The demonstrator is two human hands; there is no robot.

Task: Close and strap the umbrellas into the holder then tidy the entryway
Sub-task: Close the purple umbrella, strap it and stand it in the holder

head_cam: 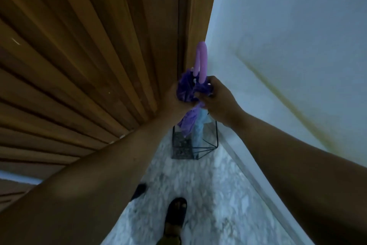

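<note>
Head view looks down a corner where a slatted wooden door (pixel 79 66) fills the left of the frame and a pale wall (pixel 288 26) the right. At the centre both hands meet on a purple umbrella (pixel 190 90): the left hand (pixel 174 100) is curled round the bunched canopy from the left, and the right hand (pixel 216 98) pinches the folds from the right, fingers bent into the cloth. Its lilac hooked handle (pixel 201 60) stands up above the hands, and the lower end runs down into a black wire holder (pixel 195 139) just below centre, beside a pale blue umbrella (pixel 200 125) already in it. I judge the canopy soft, thin and slippery, likely to spring loose unless gathered tightly, while the shaft inside is stiff and light. A grip round the folds near the handle looks best for strapping. Sandalled feet (pixel 175 213) stand on speckled floor (pixel 218 195) at the bottom.
</note>
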